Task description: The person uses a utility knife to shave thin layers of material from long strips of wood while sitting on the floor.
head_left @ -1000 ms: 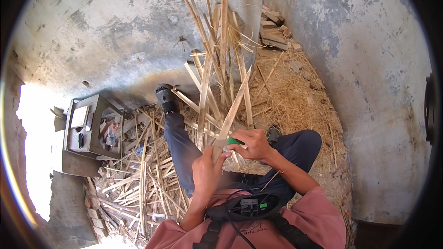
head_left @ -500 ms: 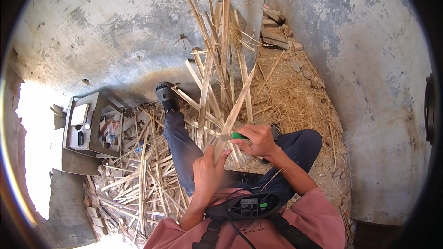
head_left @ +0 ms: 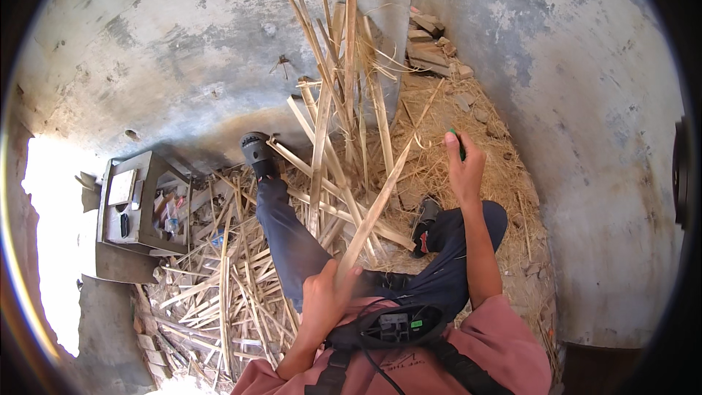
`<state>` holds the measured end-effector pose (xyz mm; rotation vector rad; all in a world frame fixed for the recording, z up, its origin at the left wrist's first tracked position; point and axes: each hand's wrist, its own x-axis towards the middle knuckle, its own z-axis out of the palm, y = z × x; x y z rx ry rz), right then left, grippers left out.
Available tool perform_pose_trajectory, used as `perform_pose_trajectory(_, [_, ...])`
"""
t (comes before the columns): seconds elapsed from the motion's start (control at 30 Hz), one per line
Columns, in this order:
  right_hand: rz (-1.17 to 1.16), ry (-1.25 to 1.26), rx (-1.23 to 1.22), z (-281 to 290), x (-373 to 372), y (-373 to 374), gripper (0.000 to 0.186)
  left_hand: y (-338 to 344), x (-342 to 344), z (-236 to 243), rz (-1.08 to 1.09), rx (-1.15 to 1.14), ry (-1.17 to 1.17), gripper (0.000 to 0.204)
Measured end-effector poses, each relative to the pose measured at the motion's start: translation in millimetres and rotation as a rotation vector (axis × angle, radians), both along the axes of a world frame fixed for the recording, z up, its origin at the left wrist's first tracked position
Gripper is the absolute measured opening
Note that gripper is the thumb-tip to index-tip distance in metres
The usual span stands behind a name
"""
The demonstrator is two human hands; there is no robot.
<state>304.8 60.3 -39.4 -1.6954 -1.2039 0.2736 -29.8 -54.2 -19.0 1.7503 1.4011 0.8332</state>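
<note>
My left hand (head_left: 324,296) is closed around the near end of a pale bamboo strip (head_left: 375,212), which slants away from me up and to the right. A thin curled shaving (head_left: 421,140) shows at the strip's far tip. Out to the right, past that tip, my right hand (head_left: 466,168) grips a knife by its green handle (head_left: 455,134); the fingers cover most of it, and its blade cannot be made out. Several more bamboo strips (head_left: 319,146) stand and lean in front of me, between my outstretched left leg and bent right leg.
Cut strips (head_left: 219,289) lie heaped on the floor at left. Fine shavings (head_left: 439,161) cover the ground ahead and right. A dark metal cabinet (head_left: 142,208) stands at far left. Bricks (head_left: 430,47) are piled in the corner between two worn walls (head_left: 585,139).
My right hand with the knife has swung from the strip's lower part near my left hand, out to the far right beyond its tip. My left hand has stayed on the strip.
</note>
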Motion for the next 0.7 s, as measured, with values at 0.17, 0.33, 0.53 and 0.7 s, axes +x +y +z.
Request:
perform_pose_trajectory(0.17, [0.356, 0.518, -0.01, -3, -20, -6, 0.039, 24, 0, -19, 0.054, 0.139, 0.14, 0.034])
perform_pose_trajectory(0.33, [0.49, 0.705, -0.067, -6, -48, -7, 0.037, 43, 6, -20, 0.089, 0.162, 0.198, 0.036])
perform_pose_trajectory(0.53, [0.503, 0.819, -0.12, -15, -50, -11, 0.032, 48, 14, -26, 0.029, 0.132, 0.239, 0.039])
perform_pose_trajectory(0.7, [0.485, 0.993, -0.066, -33, -51, -10, 0.025, 49, 22, -30, -0.004, 0.125, 0.294, 0.038])
